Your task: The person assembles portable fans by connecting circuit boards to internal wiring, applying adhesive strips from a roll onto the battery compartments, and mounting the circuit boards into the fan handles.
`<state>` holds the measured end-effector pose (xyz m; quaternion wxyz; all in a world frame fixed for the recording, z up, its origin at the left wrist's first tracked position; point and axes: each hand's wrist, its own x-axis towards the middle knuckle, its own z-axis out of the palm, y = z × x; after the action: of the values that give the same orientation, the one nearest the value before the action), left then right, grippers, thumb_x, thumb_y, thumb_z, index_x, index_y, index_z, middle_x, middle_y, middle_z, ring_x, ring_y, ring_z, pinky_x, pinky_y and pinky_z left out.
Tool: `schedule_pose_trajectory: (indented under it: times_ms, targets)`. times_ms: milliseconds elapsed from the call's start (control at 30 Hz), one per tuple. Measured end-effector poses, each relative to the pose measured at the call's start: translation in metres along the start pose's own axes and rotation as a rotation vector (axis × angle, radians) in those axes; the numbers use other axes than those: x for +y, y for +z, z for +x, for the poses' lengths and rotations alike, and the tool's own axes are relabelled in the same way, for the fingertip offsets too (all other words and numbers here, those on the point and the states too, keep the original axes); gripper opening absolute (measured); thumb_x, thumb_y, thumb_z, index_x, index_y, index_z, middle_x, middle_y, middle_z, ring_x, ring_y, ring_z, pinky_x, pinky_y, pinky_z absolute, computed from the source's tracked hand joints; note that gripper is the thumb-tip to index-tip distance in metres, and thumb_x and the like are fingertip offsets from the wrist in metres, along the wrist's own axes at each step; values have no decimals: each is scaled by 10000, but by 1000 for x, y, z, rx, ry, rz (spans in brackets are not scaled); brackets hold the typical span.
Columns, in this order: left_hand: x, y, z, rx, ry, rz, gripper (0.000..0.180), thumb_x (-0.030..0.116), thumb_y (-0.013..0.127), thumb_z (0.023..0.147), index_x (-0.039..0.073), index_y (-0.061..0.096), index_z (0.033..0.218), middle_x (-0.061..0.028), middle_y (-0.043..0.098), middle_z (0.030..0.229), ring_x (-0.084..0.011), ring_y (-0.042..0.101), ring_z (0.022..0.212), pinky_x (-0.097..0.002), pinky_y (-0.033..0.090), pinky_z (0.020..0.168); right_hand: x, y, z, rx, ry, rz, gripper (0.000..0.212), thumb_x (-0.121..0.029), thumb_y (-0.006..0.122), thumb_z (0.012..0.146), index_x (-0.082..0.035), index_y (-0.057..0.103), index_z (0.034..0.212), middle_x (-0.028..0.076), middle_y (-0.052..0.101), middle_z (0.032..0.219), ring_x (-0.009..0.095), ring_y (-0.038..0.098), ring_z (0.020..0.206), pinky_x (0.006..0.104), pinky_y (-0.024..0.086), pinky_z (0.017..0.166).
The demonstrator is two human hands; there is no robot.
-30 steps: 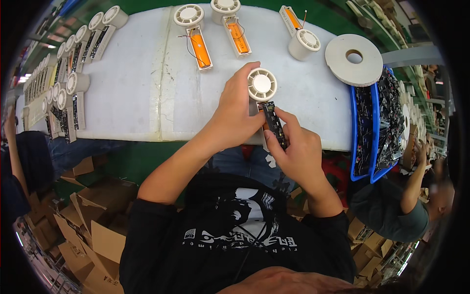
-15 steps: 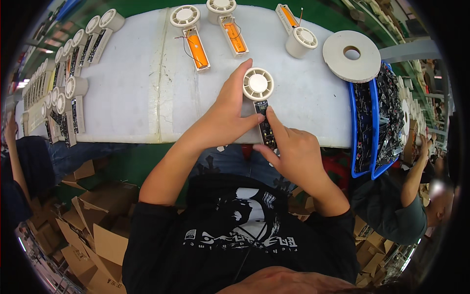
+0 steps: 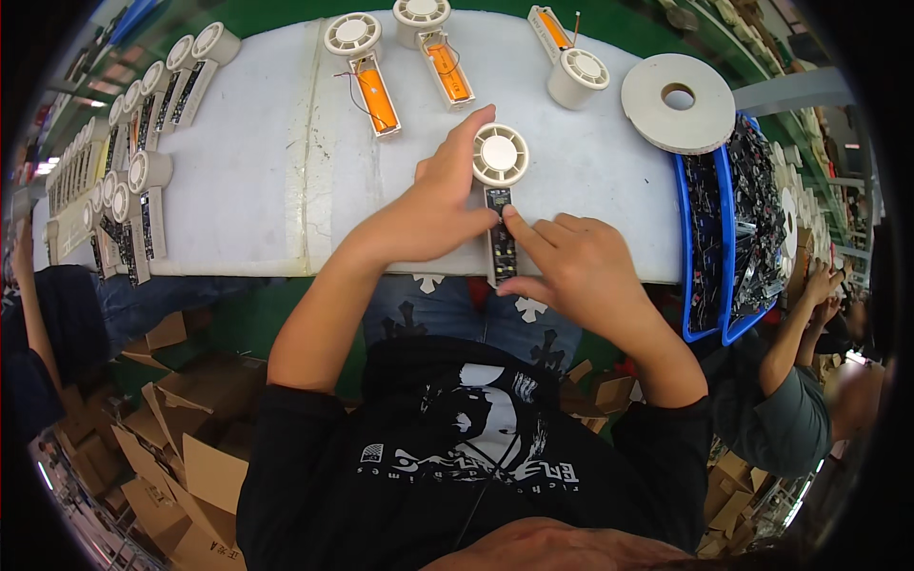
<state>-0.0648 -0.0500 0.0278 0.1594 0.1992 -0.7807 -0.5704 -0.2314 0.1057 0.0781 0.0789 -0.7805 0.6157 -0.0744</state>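
Observation:
A white handheld fan with a round grille head [image 3: 500, 153] lies in front of me, its straight handle pointing toward my body. A narrow black circuit board [image 3: 502, 249] sits in the open face of the handle. My left hand [image 3: 428, 211] grips the fan from the left, fingers along the head and thumb tip on the board. My right hand [image 3: 581, 262] is closed at the handle, index fingertip pressed on the upper part of the board and thumb by the handle's lower end.
Beyond it lie fans with orange batteries [image 3: 377, 97] and loose wires. To the right are a roll of white tape [image 3: 649, 103] and blue bins [image 3: 683, 238] of black boards. Rows of fans [image 3: 214, 43] fill the table's left end. Co-workers sit at both sides; cardboard boxes [image 3: 214, 471] stand below.
The fan's handle has swung left, so it now points straighter toward me. Both hands have moved with it, the right fingers curling in more. The whole view has shifted slightly.

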Motion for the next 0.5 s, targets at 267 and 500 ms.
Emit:
schedule_pose_trajectory:
  times_ms: [267,500]
  targets:
    - [23,20,-35,441,161,349,579,83,681,863,42,475,1402,-224,513,1376,-428,506,1268,-436,420,1084,-2,33,10,372,45,321,471,-119,769,813,-11,652,1257,143,668,1086,280,640,922,373,524,834]
    - [40,61,-69,457,-138,679,366,84,740,821,73,631,1171,-121,663,1032,-337,629,895,-421,534,789,25,48,8,365,81,916,277,92,570,886,49,666,1143,144,629,1135,226,628,983,328,515,904]
